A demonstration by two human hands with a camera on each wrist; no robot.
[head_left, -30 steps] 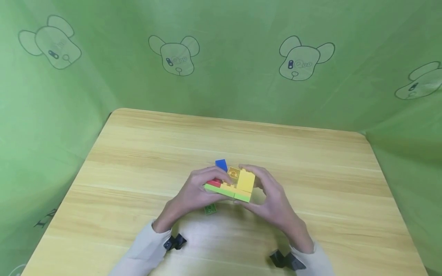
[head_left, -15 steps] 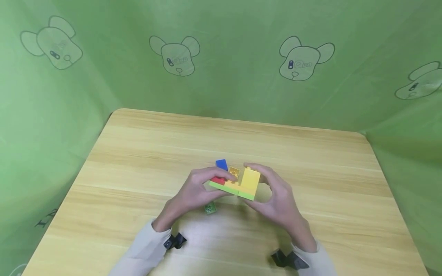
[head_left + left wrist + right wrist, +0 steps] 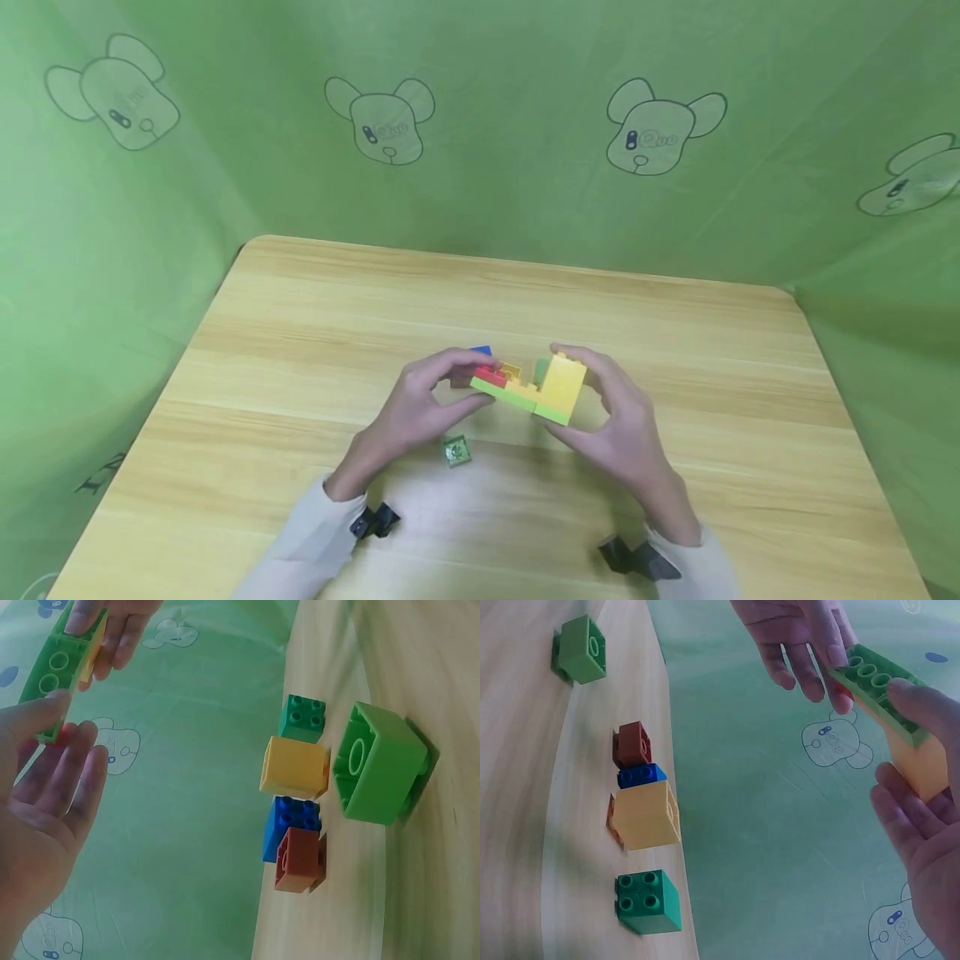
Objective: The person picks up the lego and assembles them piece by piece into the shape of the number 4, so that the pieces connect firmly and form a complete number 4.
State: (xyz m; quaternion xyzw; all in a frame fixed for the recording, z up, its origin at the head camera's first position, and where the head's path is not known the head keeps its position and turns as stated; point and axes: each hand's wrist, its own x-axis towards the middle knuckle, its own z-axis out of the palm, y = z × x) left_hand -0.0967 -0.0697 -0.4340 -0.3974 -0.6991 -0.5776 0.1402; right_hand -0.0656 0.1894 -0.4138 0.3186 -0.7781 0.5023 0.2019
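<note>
Brick assembly (image 3: 528,390), no legible markings

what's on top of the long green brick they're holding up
On the green brick sit a tall yellow brick at the right hand's end, a low yellow one mid-way, and a red brick by the left hand. Fingers hide the far edge.

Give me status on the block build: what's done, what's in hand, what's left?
Done: red, orange and yellow plastic blocks already sit on the long light-green base brick.
In hand: left hand and right hand hold that assembly above the wooden table.
Left: five loose blocks lie on the table: a light-green one, dark-green, yellow, blue and brown.
</note>
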